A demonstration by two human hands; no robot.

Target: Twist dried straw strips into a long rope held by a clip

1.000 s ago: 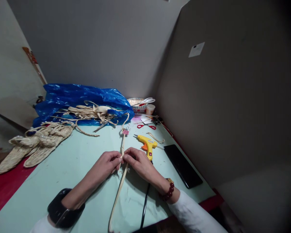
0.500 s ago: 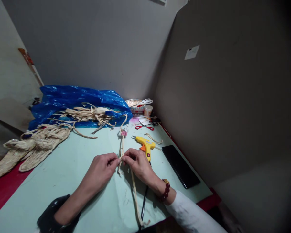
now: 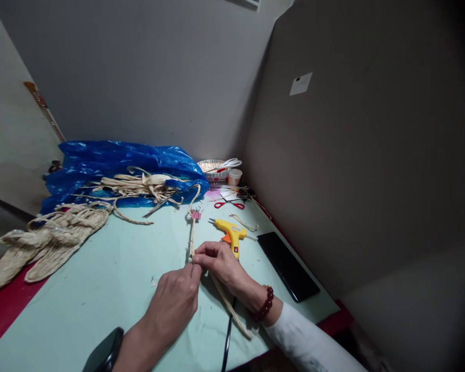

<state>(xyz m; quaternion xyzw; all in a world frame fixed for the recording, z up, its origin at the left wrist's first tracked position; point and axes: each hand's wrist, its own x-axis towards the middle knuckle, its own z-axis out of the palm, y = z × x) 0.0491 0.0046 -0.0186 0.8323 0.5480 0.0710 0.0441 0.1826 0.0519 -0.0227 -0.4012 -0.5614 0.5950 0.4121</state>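
Note:
A pale plant-fibre cord runs toward me from a pink binder clip on the table. My right hand pinches the cord between thumb and fingertips. Just against it, my left hand is closed, its back turned up and its fingertips hidden, at the same spot on the cord. From under my right hand a loose fibre strand slants toward the table's near edge. Close beyond my right hand lies a yellow glue gun with an orange trigger.
Woven sandals lie on the left. A blue plastic bag with fibre strips stands at the back. Red-handled scissors, a basket and a cup are behind. A black phone lies right; a black cable runs nearby.
My left hand has turned over and come in nearer, below my right fingertips. The loose strand's near end has swung to the right. The view has shifted slightly.

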